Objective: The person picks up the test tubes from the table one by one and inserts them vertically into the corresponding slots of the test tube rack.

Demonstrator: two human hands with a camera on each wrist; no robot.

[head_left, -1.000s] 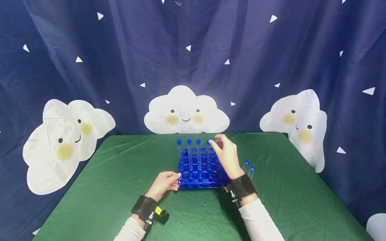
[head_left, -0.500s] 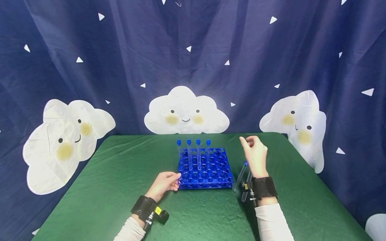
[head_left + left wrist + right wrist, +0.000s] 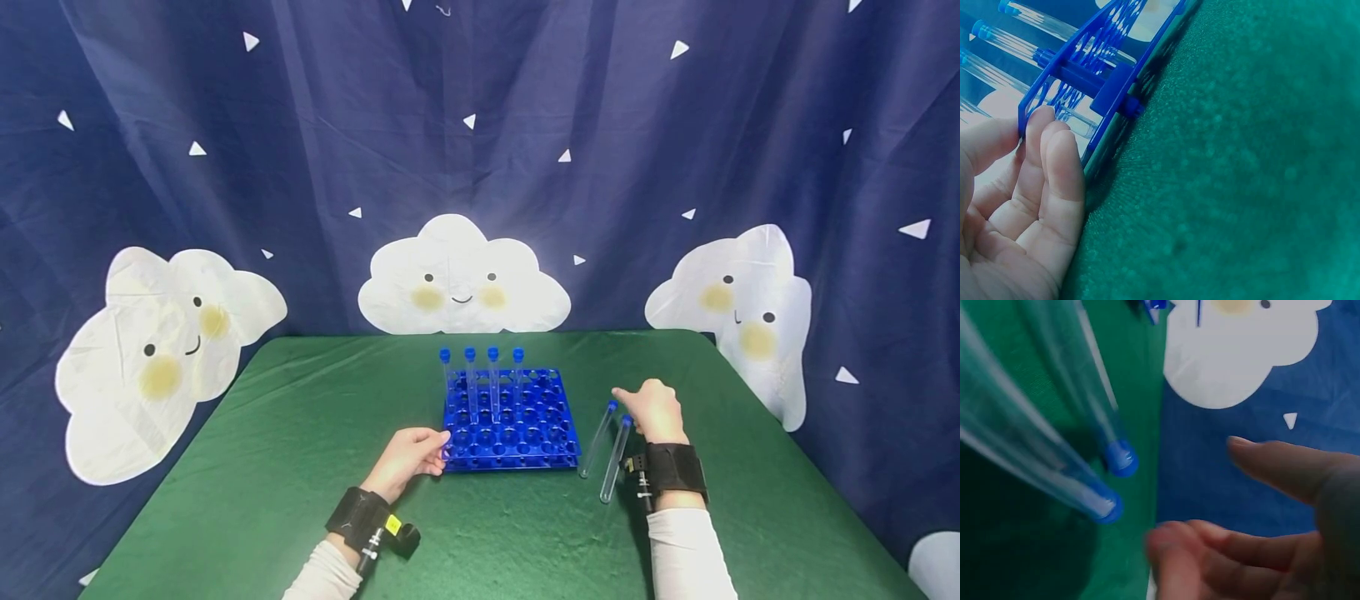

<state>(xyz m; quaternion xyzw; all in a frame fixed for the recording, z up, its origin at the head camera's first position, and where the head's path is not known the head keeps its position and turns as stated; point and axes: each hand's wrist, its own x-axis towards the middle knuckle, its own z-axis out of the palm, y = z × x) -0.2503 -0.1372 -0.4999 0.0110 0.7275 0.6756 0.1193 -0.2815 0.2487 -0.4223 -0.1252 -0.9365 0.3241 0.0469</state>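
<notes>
A blue tube rack (image 3: pixel 511 423) sits mid-table with several blue-capped tubes (image 3: pixel 492 372) upright in its back row. My left hand (image 3: pixel 433 447) rests its straight fingers (image 3: pixel 1054 156) against the rack's (image 3: pixel 1107 87) front left corner. Right of the rack, two clear tubes (image 3: pixel 598 439) (image 3: pixel 615 459) lie side by side on the cloth, caps pointing away from me. My right hand (image 3: pixel 628 401) hovers low at their capped ends, fingers (image 3: pixel 1275 469) loose and holding nothing. In the right wrist view the two caps (image 3: pixel 1122 458) (image 3: pixel 1107 507) lie just left of the fingers.
The green cloth table (image 3: pixel 315 500) ends at a dark blue curtain with white cloud figures (image 3: pixel 461 279). Black wrist straps (image 3: pixel 671 471) carry the cameras. Bare cloth lies left of the rack and in front of it.
My right hand left the back-row tube, swung right and came down to the caps of the two lying tubes. The left hand and rack stayed put.
</notes>
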